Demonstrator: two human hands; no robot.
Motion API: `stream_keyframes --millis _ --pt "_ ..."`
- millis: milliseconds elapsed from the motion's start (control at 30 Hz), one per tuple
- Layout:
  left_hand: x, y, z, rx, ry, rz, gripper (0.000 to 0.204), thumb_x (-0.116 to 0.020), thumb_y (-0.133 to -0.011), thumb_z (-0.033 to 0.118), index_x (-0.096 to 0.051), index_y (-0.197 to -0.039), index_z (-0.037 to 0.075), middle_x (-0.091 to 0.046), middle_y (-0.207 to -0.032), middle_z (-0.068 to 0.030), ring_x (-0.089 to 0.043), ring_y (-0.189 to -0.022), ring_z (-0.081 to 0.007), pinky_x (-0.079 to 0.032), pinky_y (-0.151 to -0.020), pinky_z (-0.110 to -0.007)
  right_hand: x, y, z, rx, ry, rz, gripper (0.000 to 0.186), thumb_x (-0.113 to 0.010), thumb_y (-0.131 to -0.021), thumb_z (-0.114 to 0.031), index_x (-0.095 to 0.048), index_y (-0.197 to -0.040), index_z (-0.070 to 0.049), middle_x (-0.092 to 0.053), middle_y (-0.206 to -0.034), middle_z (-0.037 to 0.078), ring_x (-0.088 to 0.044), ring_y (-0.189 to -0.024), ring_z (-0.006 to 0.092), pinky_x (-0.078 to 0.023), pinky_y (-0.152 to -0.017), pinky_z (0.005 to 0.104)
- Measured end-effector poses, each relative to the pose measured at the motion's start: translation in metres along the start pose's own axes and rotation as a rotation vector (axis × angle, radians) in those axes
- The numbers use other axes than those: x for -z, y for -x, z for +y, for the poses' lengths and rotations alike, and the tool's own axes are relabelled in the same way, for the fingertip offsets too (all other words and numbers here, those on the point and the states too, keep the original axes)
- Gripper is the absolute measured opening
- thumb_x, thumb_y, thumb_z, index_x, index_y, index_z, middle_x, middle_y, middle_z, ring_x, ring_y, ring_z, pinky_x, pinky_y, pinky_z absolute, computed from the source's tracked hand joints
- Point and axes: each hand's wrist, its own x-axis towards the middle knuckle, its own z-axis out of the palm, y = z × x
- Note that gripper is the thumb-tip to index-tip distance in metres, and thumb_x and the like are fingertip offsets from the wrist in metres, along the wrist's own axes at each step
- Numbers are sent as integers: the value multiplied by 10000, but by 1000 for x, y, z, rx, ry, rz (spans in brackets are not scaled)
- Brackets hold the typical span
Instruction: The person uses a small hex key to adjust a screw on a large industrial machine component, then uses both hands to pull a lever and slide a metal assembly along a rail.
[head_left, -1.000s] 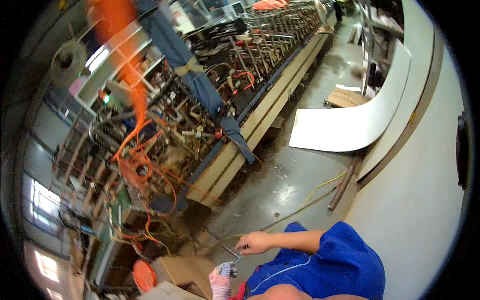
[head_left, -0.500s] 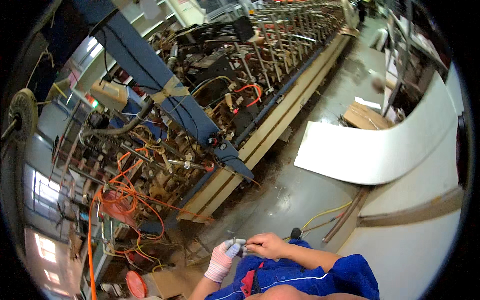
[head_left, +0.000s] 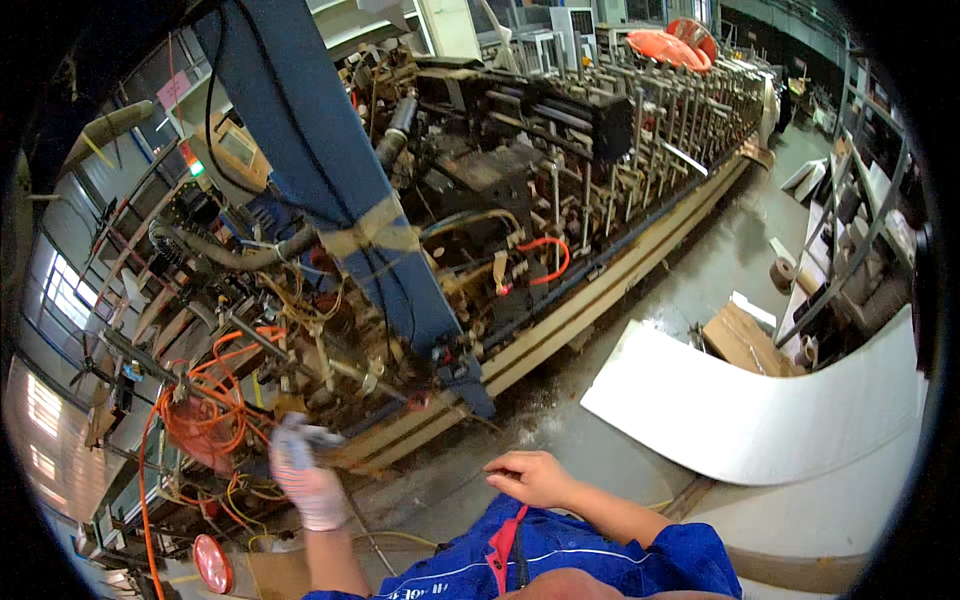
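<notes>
My left hand [head_left: 305, 475], in a striped knit glove with grey fingers, is raised at the near end of the machine, beside orange hoses [head_left: 215, 400]; motion blurs its fingers and whatever they may hold. My bare right hand [head_left: 530, 480] is lower and to the right, in front of my blue overalls [head_left: 620, 555], fingers curled. Something small and dark is at its fingertips, too small to make out. A thin rod or hose [head_left: 370, 545] runs downward below my left hand.
The long machine with rows of metal posts has a beige rail [head_left: 530, 350] and a taped blue column [head_left: 290, 150]. A curved white panel [head_left: 730, 420], cardboard [head_left: 740, 340] and a metal rack [head_left: 850, 230] stand right of the aisle. A red disc [head_left: 213, 563] is low left.
My hands were together on a thin metal piece; they have parted, the left moving up and left toward the machine. The view has shifted, and the orange blur at upper left is gone.
</notes>
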Motion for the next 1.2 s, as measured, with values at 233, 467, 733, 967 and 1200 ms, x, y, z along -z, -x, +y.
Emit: stream_keyframes --millis 233,467,733,967,1200 --pt "50 -223 -54 -170 -149 292 317 -551 -1079 197 -640 -1291 -22 -674 -1043 -43 -620 -884 -160 -492 -837 -318 75 -71 65 -293 20 54 270 -718 -953 -283 -749 -1129 -81 -752 -1042 145 -747 -904 281 -594 -792 374" --pt "-44 -410 -54 -286 -253 -307 309 -633 -1030 136 -630 -1303 -7 -697 -1196 -46 -637 -1057 -177 -516 -928 -334 101 -118 104 -438 -92 197 296 -728 -942 -274 -751 -1126 -44 -754 -999 176 -752 -870 255 -596 -786 360" --pt "-215 -478 -24 -757 -670 -475 185 -741 -924 88 -735 -1107 64 -728 -1006 -88 -685 -936 -258 -541 -833 -369 135 -162 162 -386 91 52 262 -743 -925 -210 -754 -1103 -19 -765 -916 152 -736 -794 212 -587 -739 351" --pt "-309 -522 -31 -1068 -818 -660 351 -721 -917 59 -715 -1264 111 -727 -1097 -109 -676 -1004 -305 -543 -898 -376 160 -184 205 -407 67 131 200 -758 -928 -160 -748 -1062 -10 -752 -877 141 -728 -760 201 -581 -718 333" --pt "-340 -530 -20 -1155 -647 -605 341 -747 -808 -3 -750 -1129 110 -680 -877 -111 -645 -841 -339 -520 -760 -435 134 -200 208 -462 45 155 201 -748 -935 -153 -743 -1067 -2 -752 -881 143 -719 -767 178 -572 -716 338"
